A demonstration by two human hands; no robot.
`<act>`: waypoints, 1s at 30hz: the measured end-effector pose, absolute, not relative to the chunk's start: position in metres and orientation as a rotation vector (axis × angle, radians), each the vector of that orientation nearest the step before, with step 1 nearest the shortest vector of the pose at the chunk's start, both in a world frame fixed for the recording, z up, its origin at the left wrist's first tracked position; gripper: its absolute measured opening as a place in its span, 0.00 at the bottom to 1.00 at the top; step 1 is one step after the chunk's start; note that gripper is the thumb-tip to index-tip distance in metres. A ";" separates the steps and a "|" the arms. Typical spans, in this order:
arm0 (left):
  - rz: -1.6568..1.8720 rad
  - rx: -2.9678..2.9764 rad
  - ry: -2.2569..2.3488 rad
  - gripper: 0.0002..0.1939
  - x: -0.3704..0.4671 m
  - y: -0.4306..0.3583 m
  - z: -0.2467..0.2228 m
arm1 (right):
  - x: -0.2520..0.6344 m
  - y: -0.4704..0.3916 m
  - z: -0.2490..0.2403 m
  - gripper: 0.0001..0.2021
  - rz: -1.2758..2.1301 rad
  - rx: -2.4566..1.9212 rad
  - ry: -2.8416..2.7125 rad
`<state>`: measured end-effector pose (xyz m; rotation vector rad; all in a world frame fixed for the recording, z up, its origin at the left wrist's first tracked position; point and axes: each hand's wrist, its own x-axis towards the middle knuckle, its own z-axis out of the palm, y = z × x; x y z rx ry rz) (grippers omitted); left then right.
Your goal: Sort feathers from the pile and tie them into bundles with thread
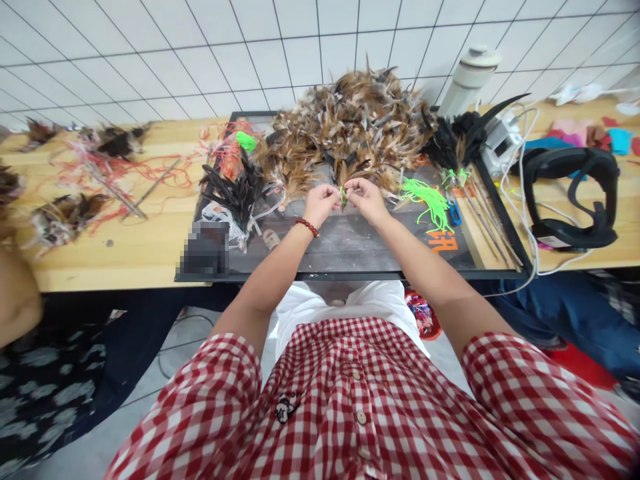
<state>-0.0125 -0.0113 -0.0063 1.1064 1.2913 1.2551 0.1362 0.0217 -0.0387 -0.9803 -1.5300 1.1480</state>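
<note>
Over the middle of a dark board [325, 250], my left hand [321, 203] and my right hand [367, 201] meet fingertip to fingertip. Both are closed in a pinch at the base of a small brown and black feather bundle [343, 170], whose feathers point away from me. A bit of bright green string [343, 195] shows between the fingers; which hand has its ends I cannot tell. Just beyond lies a big heap of loose brown feathers [350, 113]. Black feathers [241, 193] lie left of my hands, and a bunch of green strings [427, 200] lies to the right.
Right of the heap are black feathers tied to thin sticks [487, 223], a blue clip [454, 213], a pale bottle [470, 80], a white device with cables [503, 140] and a black headset [570, 197]. Red strings [140, 173] and feather bundles cover the left table, beside another person's arm [17, 287].
</note>
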 end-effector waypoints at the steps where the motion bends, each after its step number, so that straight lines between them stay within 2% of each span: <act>1: 1.251 1.114 1.296 0.08 -0.012 -0.012 -0.006 | 0.136 0.021 -0.038 0.15 1.114 -0.997 -1.568; 5: 1.238 1.152 1.320 0.09 -0.011 -0.013 -0.006 | 0.133 0.015 -0.032 0.06 0.978 -1.034 -1.644; 11: 1.278 1.056 1.297 0.09 -0.010 -0.013 0.000 | 0.134 0.015 -0.029 0.06 1.102 -1.062 -1.565; 17: 1.289 1.002 1.299 0.09 -0.011 -0.015 0.005 | 0.136 0.004 -0.023 0.07 0.665 -1.090 -1.733; 20: 1.289 1.005 1.288 0.09 -0.011 -0.016 0.006 | 0.136 0.000 -0.022 0.01 0.588 -1.153 -1.806; 27: 1.216 1.104 1.287 0.11 -0.009 -0.017 0.006 | 0.136 0.007 -0.029 0.04 0.494 -1.273 -1.843; 30: 1.228 1.143 1.294 0.11 -0.009 -0.016 0.001 | 0.136 0.007 -0.030 0.10 0.490 -1.200 -1.832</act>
